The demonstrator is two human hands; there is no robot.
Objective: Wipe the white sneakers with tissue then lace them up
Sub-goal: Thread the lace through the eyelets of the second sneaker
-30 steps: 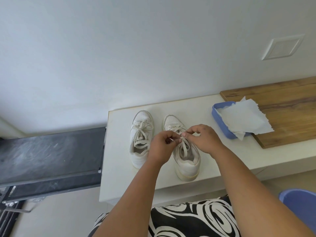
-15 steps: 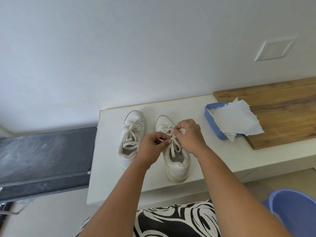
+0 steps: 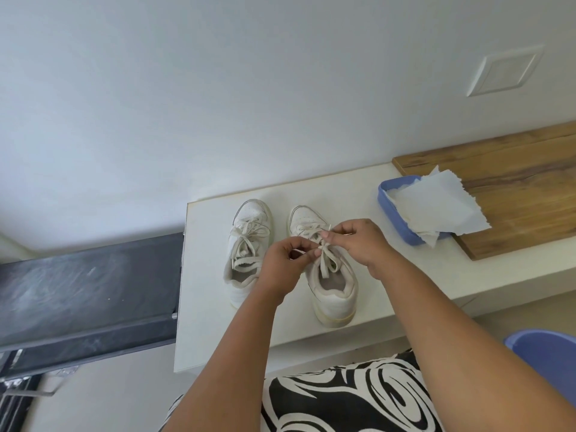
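Sneakers sit side by side on the white bench top (image 3: pixel 212 307) in the middle of the frame, toes toward the wall. I am working on the right sneaker (image 3: pixel 324 275), so I judge the wiping done and the lacing step in hand. Its laces (image 3: pixel 327 260) are gathered into loops over the tongue, with two ends trailing down toward the heel opening. My left hand (image 3: pixel 280 266) pinches one strand between thumb and fingertips just left of the knot; my right hand (image 3: pixel 358 241) pinches the other just right of it, fingers curled. The two hands are nearly touching over the shoe.

I take the left sneaker (image 3: pixel 246 247), just beside it, to be finished: its bow already lies across the eyelets.

Next, I think, the loops need pulling apart sideways with even tension so the bow cinches without slipping out. I cannot tell whether the knot underneath has already closed.

Toward the right of the frame a blue tray (image 3: pixel 392 207) holds loose tissue (image 3: pixel 436 207), resting partly on a wooden board (image 3: pixel 514 188). A blue bin (image 3: pixel 545 360) shows at the lower right edge.
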